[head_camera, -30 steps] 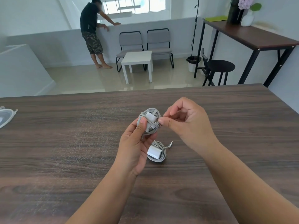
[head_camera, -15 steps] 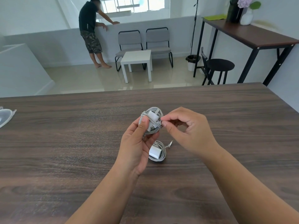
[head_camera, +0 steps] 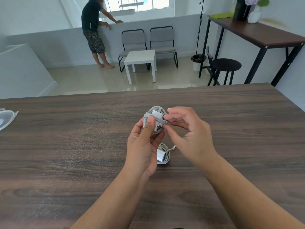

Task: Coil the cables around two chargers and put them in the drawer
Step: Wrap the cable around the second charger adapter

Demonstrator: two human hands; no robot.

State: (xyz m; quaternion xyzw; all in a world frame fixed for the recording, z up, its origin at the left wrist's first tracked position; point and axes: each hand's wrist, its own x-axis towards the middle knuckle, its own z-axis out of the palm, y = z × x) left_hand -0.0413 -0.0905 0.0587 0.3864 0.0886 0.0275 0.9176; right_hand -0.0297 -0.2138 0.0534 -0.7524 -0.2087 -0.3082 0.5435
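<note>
Held above a dark wooden table [head_camera: 66, 154], a white charger wrapped in its grey cable [head_camera: 154, 119] sits in the grip of the person's left hand [head_camera: 143, 146], thumb pressed on its front and fingers curled behind. Their right hand [head_camera: 188, 131] pinches the cable's loose end [head_camera: 165, 121] at the bundle's right side, thumb and fingertips closed on it. Just below the hands, a second charger with its cable already coiled round it [head_camera: 162, 154] lies flat on the table, its small plug tip sticking out to the right. At the table's far left edge rests a pale, rounded object [head_camera: 6, 118], only partly visible. Beyond the table, another person [head_camera: 94, 28] leans on a low wall.
</note>
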